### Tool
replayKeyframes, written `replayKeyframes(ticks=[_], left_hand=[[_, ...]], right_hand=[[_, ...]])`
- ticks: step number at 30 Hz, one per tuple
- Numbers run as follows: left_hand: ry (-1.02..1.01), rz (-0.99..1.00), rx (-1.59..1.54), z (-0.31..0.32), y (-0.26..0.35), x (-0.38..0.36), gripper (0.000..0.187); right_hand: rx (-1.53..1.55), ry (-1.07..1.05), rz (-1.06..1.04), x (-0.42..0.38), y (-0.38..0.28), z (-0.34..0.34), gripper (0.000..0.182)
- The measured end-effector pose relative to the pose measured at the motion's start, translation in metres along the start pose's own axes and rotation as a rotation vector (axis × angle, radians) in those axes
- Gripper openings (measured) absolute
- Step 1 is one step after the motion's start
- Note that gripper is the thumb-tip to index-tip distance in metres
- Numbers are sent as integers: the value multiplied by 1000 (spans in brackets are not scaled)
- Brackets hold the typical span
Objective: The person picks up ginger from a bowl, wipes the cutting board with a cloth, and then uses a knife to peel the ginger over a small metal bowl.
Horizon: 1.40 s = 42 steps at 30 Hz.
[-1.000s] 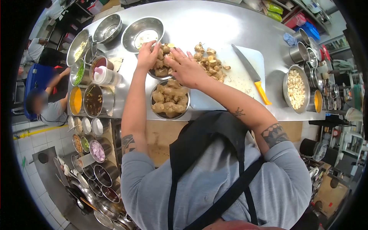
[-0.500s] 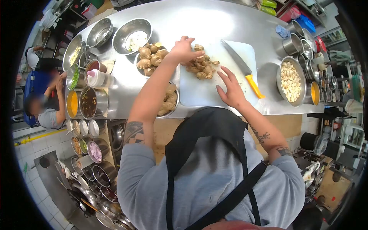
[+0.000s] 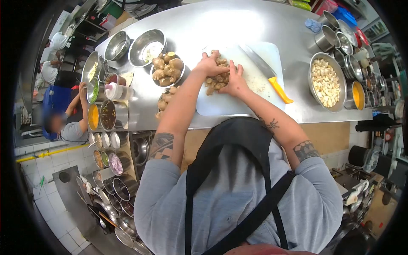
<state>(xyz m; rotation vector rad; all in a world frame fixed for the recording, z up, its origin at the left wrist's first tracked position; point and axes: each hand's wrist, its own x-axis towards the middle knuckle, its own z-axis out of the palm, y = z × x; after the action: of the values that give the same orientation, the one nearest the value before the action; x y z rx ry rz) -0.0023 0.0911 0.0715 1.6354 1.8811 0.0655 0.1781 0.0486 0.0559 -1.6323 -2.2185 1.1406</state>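
Pieces of brown ginger (image 3: 216, 82) lie heaped on the left half of a white cutting board (image 3: 255, 104). At the heap's upper left is my left hand (image 3: 209, 63), its fingers spread over the pieces. From the right my right hand (image 3: 236, 81) touches the same heap, thumb and fingers apart. A knife with a yellow handle (image 3: 280, 89) rests on the board's right side, blade towards the far edge. Left of the board stands a metal bowl of ginger roots (image 3: 168, 70), and a second lot of ginger (image 3: 163, 103) is partly hidden by my left forearm.
A large bowl of pale cloves (image 3: 326, 83) stands on the right of the steel table (image 3: 191, 21), near stacked metal pots (image 3: 326, 39). Metal bowls (image 3: 147, 47), a squeeze bottle (image 3: 119, 92) and sauce containers (image 3: 114, 114) line the left. A person (image 3: 72, 131) is beyond them.
My right hand has moved left and away from me onto the ginger heap. My left hand has come nearer to it, over the heap. The heap is gathered more closely.
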Motion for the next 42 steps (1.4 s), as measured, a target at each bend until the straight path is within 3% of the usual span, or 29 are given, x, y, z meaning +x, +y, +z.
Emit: replayKeyframes(ticks=[7, 12, 15, 16, 17, 21, 23, 27, 31, 35, 37, 42], left_hand=[[-104, -108, -206, -17, 25, -30, 112], [-139, 46, -207, 6, -7, 16, 106], [-61, 25, -140, 7, 7, 3, 105], [-42, 25, -123, 12, 6, 5, 105], [-42, 19, -118, 11, 16, -5, 104], [8, 7, 2, 8, 26, -10, 102], [-24, -26, -7, 7, 31, -9, 100], [-79, -115, -9, -3, 63, -22, 97], [-92, -231, -51, -6, 85, -21, 90], [-93, -318, -51, -5, 95, -16, 80], [-83, -362, -78, -1, 96, -8, 75], [30, -413, -86, 15, 97, 8, 66]], right_hand=[[106, 21, -134, 6, 17, 1, 136], [26, 283, -366, 17, 38, 21, 115], [25, 194, -160, 12, 30, 16, 110], [-15, 118, -93, 1, 18, -2, 99], [-85, 38, -55, -7, 11, -17, 103], [-199, -34, -19, -35, 8, -53, 106], [-135, 7, -70, -48, 19, -73, 98], [-117, 116, -214, -62, 80, -135, 80], [-139, 187, -64, -68, 137, -237, 64], [91, 307, 46, -82, 202, -324, 58], [49, 405, 19, -82, 246, -366, 53], [-341, 816, 193, -65, 371, -459, 48]])
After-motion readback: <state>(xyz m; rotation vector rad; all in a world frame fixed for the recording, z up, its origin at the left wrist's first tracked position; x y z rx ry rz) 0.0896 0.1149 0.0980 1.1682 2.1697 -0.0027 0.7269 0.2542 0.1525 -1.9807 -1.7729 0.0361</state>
